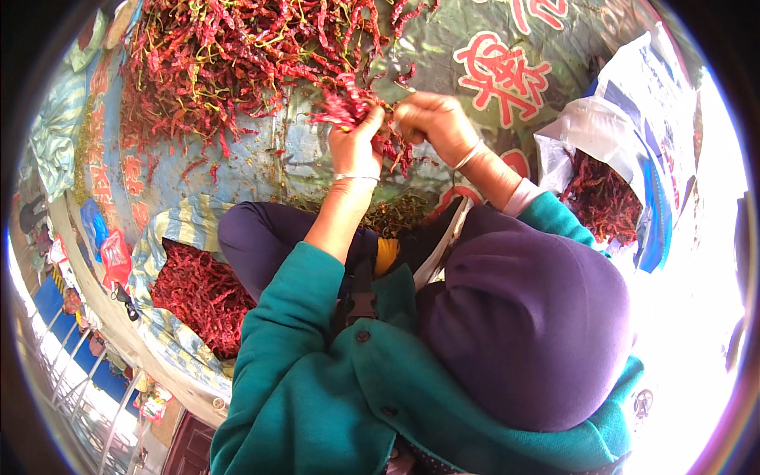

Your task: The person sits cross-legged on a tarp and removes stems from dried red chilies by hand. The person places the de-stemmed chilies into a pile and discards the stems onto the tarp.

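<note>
My left hand (356, 139) grips a small bunch of dried red chilies (341, 107), its thumb laid over them. Just right of it, my right hand (436, 122) has its fingers bent in a pinch beside the bunch. Whether a stem or chili sits between those fingertips is hidden. More dried chilies (399, 154) show below and between the hands, partly covered by them. Beyond the left hand spreads a big heap of dried red chilies with pale stems (237, 59), lying on a printed tarpaulin (415, 53).
Left of my bent knee (261, 237), a checked woven sack (196, 217) holds chilies (202, 297). A white plastic sack (635, 89) at right contains darker chilies (605, 196). Loose stems and scraps (398, 217) lie before my legs. Red (116, 255) and blue plastic bags (93, 225) sit far left.
</note>
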The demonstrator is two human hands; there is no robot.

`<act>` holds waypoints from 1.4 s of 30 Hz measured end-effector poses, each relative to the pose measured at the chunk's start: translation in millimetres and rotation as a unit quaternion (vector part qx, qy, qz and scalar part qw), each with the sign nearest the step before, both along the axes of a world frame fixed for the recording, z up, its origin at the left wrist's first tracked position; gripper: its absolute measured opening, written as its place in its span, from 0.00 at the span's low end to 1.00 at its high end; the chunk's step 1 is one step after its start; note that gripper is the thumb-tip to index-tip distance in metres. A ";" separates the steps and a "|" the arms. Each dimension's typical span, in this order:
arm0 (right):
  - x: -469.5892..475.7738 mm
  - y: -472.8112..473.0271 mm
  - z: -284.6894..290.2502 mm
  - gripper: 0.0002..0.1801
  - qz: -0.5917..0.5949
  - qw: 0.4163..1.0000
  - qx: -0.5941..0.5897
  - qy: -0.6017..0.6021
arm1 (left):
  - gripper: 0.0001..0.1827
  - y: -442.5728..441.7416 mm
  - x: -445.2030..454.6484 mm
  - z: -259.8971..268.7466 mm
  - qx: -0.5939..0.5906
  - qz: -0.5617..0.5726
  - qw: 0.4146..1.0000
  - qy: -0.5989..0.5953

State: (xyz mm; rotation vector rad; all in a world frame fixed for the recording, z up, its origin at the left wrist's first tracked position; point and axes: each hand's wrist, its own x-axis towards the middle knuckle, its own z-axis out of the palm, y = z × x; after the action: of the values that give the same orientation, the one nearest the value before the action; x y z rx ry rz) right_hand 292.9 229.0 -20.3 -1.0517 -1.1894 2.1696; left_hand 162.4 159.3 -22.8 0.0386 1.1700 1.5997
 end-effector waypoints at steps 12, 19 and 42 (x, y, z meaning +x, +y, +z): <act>-14.7 117.4 -36.5 0.19 0.129 0.750 0.497 -0.417 | 0.07 -11.3 -47.2 -2.4 -0.074 -0.017 0.997 -0.011; -57.3 141.8 -61.0 0.19 0.138 0.699 0.466 -0.524 | 0.04 -1.9 -43.3 6.9 -0.026 -0.036 0.998 -0.036; -30.4 13.4 -18.9 0.07 0.060 0.961 0.225 -0.149 | 0.10 9.4 -21.0 -13.4 0.064 -0.053 0.728 0.680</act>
State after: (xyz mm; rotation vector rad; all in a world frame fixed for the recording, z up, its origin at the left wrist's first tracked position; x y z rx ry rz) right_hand 262.5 242.3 -39.2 -1.1456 -1.8188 1.7297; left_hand 141.4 168.7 -36.2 1.5769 2.0369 1.4291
